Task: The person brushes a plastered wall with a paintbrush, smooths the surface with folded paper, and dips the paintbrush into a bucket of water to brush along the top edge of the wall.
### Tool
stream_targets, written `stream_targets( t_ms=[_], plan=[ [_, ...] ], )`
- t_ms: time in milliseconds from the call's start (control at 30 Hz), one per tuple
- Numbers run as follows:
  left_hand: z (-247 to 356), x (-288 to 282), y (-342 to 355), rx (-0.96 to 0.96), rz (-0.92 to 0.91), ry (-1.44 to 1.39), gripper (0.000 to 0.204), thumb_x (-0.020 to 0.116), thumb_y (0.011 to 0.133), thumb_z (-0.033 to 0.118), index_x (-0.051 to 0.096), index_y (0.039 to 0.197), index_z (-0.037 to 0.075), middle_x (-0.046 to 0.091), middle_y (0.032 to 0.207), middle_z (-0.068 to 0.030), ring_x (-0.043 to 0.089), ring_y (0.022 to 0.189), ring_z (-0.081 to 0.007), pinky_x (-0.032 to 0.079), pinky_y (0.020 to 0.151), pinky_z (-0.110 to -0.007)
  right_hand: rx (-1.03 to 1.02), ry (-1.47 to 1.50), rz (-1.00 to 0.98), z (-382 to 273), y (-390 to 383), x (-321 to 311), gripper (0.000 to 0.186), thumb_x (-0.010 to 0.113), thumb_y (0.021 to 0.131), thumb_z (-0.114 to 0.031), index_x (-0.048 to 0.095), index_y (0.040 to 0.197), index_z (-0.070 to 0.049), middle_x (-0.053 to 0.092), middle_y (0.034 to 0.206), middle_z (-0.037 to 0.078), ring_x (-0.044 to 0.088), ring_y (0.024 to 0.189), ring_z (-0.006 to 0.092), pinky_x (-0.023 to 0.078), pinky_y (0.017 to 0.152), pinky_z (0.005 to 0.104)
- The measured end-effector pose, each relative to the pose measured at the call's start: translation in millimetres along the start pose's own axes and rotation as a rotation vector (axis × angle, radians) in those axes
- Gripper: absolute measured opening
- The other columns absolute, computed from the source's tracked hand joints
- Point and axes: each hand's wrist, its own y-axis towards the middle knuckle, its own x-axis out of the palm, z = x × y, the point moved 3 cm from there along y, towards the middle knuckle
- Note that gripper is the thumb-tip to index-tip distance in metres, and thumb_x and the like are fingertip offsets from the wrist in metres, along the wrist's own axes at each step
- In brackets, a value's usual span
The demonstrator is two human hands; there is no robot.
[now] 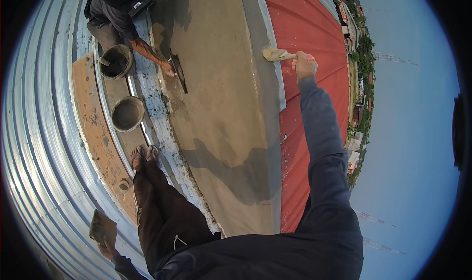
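My right hand (305,67), its arm stretched far out, is closed round the handle of a paintbrush (273,53). Its pale, caked bristles are at the outer edge of a grey-brown mortar surface (216,48), next to a red metal roof (309,34); whether they touch cannot be made out. Low on the left, my left hand (106,248) grips a flat rectangular board (103,227), grey-brown on its face. Over the ribbed metal roofing (49,147), this board is held away from the mortar.
A co-worker (115,14) crouches at the far left, one hand (167,69) pressing a trowel (178,73) to the mortar. Two buckets (117,47) (128,99) stand near my feet on a narrow ledge beside a worn brown plank (93,117). A small cup (123,185) sits on that plank.
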Motion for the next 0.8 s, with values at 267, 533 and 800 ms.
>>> stream_targets(
  t_ms=[267, 533, 800],
  plan=[
    [5, 20, -11, -0.042, 0.012, 0.055, 0.055, 0.065, 0.079, 0.042, 0.056, 0.103, -0.007, 0.062, 0.095, -0.0185, 0.059, 0.084, -0.0270, 0.047, 0.074, -0.039, 0.266, -0.393, -0.038, 39, -91, -139, 0.015, 0.059, 0.078, -0.016, 0.052, 0.072, -0.004, 0.055, 0.057, 0.007, 0.051, 0.041, 0.0118, 0.040, 0.034, 0.0243],
    [38, 13, 29, 0.035, -0.021, 0.075, 0.060, 0.065, 0.078, 0.044, 0.056, 0.111, -0.006, 0.061, 0.102, -0.0186, 0.058, 0.093, -0.0277, 0.045, 0.081, -0.038, -0.141, -0.097, 0.087, -47, 14, 27, 0.020, 0.057, 0.072, -0.021, 0.057, 0.069, -0.002, 0.057, 0.056, 0.006, 0.054, 0.048, 0.0135, 0.045, 0.047, 0.0283],
    [42, 12, 14, -0.038, -0.022, 0.047, 0.060, 0.064, 0.078, 0.043, 0.055, 0.111, -0.006, 0.060, 0.104, -0.0192, 0.057, 0.094, -0.0277, 0.044, 0.083, -0.038, 0.204, -0.605, -0.484, -34, -128, -117, 0.019, 0.063, 0.079, -0.020, 0.062, 0.084, -0.002, 0.060, 0.067, 0.004, 0.055, 0.056, 0.0085, 0.046, 0.052, 0.0229]
  ],
)
